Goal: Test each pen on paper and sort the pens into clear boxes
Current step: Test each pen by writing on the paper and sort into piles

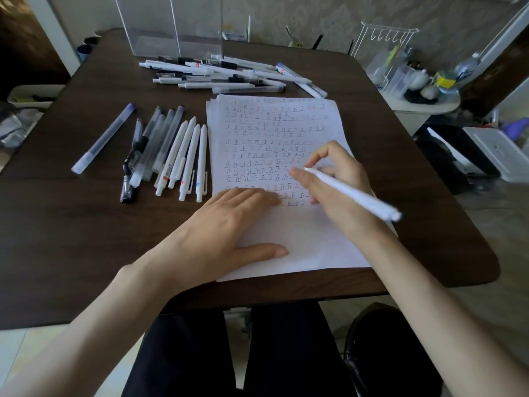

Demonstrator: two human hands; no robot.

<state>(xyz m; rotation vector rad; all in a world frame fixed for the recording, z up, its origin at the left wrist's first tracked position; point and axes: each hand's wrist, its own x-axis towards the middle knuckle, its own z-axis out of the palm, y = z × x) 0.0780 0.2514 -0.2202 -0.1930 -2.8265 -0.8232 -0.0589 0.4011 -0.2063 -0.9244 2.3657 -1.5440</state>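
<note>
Testing white pen (352, 193) on the paper (300, 245).
My left hand (229, 224), fingers straight, pins it flat; right hand (335, 179) pinches pen for writing.

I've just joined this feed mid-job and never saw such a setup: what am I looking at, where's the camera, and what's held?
There is no machine here: one camera sits on a person's head, looking forward and down, so the two arms entering from below are that person's own. The left hand lies flat on the paper, sheets with rows of test marks. The right hand grips a white pen over those marks. On the dark table, a row of pens lies left of the paper, a loose pile of pens lies beyond it, and clear boxes stand at the far edge.
</note>
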